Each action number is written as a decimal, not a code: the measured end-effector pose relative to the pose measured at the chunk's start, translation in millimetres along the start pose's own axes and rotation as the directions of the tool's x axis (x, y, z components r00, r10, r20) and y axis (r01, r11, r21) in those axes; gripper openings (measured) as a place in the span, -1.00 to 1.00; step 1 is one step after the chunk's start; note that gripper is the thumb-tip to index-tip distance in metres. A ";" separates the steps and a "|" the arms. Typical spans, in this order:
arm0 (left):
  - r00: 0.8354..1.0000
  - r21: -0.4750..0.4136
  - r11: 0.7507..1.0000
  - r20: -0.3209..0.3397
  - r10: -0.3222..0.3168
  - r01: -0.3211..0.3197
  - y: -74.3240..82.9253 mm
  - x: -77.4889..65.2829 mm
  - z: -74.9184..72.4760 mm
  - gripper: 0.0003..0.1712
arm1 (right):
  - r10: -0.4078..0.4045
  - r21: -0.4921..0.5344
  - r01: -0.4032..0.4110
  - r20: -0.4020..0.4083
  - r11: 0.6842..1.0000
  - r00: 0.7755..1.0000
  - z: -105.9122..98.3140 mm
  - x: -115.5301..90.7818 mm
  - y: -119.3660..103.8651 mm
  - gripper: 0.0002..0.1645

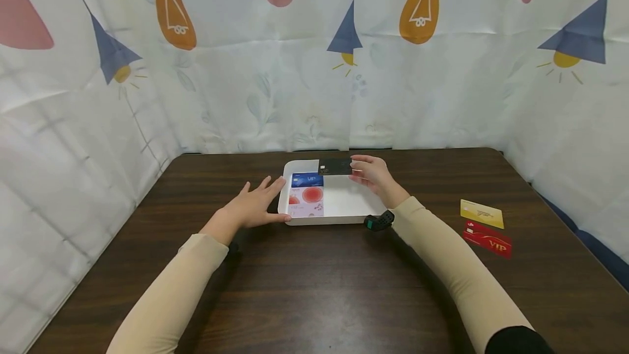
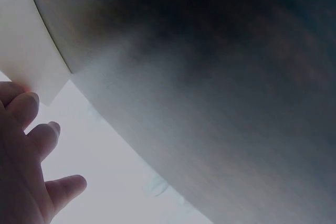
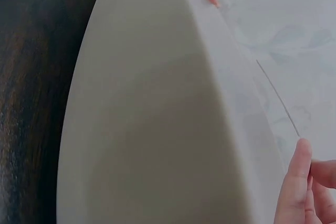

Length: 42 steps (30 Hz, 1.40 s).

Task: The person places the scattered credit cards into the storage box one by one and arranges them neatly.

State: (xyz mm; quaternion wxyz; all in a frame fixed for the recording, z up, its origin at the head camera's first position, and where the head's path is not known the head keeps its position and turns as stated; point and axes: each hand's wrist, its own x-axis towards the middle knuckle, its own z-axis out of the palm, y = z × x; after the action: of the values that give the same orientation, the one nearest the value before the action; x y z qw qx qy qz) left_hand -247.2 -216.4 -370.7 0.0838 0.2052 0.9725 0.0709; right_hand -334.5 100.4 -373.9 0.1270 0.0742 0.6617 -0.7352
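A white tray (image 1: 351, 220) with raised walls stands on the table. My right hand (image 1: 371, 175) pinches a black VIP card (image 1: 334, 166) by its right end over the back of the tray; the right wrist view shows this card (image 3: 278, 98) edge-on as a thin line from the fingertips. My left hand (image 1: 253, 204), fingers spread, touches the tray's left side with its fingertips and thumb. Inside the tray at the left lie a blue VIP card (image 1: 307, 180), a card with red circles (image 1: 307, 195) and a pale purple card (image 1: 306, 210), one below another.
To the right on the brown table (image 1: 314, 288) lie a yellow card (image 1: 481, 213) and a red VIP card (image 1: 487, 239), close together. A patterned white curtain (image 1: 295, 97) hangs behind the table and along both sides.
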 end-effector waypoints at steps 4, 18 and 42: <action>1.000 0.004 1.000 -0.001 -0.001 0.001 -0.4 0.0 0.7 0.28 | 0.022 0.014 -0.022 -0.007 1.000 1.000 -0.3 3.7 1.0 -0.50; 1.000 -0.003 1.000 -0.001 -0.004 0.004 -0.9 1.2 -0.7 0.27 | 0.011 -0.056 -0.009 0.022 0.998 1.000 -7.7 11.4 11.7 -0.46; 1.000 -0.001 1.000 -0.007 0.001 -0.001 -1.1 2.6 1.3 0.27 | -0.070 -0.394 0.083 0.048 0.915 0.996 -2.3 17.0 19.6 -0.19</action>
State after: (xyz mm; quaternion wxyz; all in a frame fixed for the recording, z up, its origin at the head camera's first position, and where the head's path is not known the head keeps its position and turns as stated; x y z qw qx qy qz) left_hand -249.7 -216.2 -372.5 0.0805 0.2052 0.9727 0.0722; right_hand -345.3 99.4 -397.6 0.1216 0.0090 0.7968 -0.5918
